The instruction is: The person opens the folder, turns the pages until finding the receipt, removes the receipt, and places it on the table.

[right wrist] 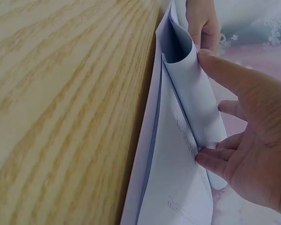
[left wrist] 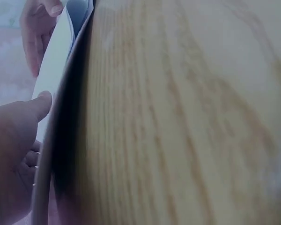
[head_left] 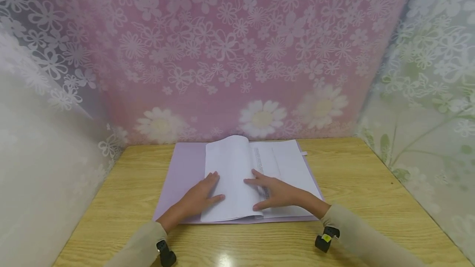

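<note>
An opened purple folder point(head_left: 185, 164) lies on the wooden table with white paper sheets inside. Some sheets are turned over to the left, and the turned paper point(head_left: 230, 193) bulges in a rounded fold near the middle. On the right, a printed page point(head_left: 293, 168) shows lines of small text. My left hand point(head_left: 198, 197) rests on the left edge of the turned paper, fingers spread. My right hand point(head_left: 274, 190) lies with spread fingers at the fold; in the right wrist view its thumb and fingertips point(right wrist: 208, 159) touch the curved paper.
The wooden table point(head_left: 122, 201) extends around the folder. Behind it stands a pink flowered backdrop point(head_left: 222, 73), with patterned side walls left and right. A small white tab point(head_left: 304, 153) sticks out at the folder's right edge. Each sleeve carries a black wrist device point(head_left: 324, 240).
</note>
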A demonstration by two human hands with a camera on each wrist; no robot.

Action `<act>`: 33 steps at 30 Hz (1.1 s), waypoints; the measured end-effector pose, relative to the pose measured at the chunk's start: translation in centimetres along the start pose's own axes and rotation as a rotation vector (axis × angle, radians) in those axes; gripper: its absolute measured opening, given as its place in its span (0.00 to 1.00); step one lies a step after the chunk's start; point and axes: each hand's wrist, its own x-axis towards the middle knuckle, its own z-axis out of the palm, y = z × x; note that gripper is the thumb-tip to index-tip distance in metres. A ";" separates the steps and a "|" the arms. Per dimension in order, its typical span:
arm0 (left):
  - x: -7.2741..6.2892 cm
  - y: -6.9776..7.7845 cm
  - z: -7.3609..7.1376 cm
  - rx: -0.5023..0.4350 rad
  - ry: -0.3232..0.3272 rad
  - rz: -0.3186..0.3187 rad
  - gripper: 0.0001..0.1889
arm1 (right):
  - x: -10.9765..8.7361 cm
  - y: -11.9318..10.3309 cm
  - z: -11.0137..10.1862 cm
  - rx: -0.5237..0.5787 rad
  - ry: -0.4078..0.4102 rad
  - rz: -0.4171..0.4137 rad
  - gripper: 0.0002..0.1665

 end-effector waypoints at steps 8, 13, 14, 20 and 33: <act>-0.6 0.6 0.0 0.146 0.005 0.124 0.37 | 0.4 -0.4 0.3 -0.111 -0.018 0.002 0.48; -0.5 0.7 -0.1 0.150 -0.018 0.125 0.37 | 0.6 -0.6 0.4 -0.206 -0.029 -0.022 0.49; -0.5 0.7 -0.1 0.151 -0.026 0.120 0.37 | 0.6 -0.7 0.4 -0.215 -0.029 -0.027 0.49; -0.2 0.9 -0.5 0.158 -0.061 0.091 0.37 | 0.6 -1.1 0.2 -0.227 -0.037 -0.035 0.48; 0.3 0.7 -0.4 0.155 -0.080 0.034 0.39 | 0.6 -0.7 -1.6 -0.214 -0.056 -0.017 0.48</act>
